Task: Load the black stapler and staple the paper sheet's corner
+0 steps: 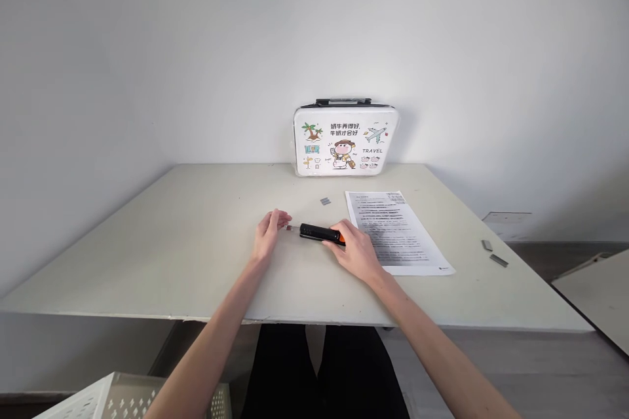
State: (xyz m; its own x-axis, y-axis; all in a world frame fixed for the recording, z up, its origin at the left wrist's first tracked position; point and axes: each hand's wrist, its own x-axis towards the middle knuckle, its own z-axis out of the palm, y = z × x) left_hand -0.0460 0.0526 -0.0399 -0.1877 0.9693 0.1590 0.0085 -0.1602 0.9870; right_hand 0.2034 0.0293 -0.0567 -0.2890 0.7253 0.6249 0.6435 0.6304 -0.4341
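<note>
A black stapler [319, 233] with an orange part lies crosswise over the front middle of the table. My right hand [354, 249] is closed round its right end, thumb on the near side. From its left end a thin, pale metal piece [289, 228] sticks out. My left hand [266, 234] is at that piece, fingers curled beside it; the exact contact is partly hidden. Just beyond the stapler lie small grey staple strips [325, 201]. A printed sheet of paper [393, 236] lies flat, partly under my right hand.
A white case [344, 141] with cartoon pictures and a black handle stands against the wall at the back. Two more grey staple strips [498, 260] lie near the table's [147, 242] right edge. Below the front edge, at left, is a white perforated basket [128, 396].
</note>
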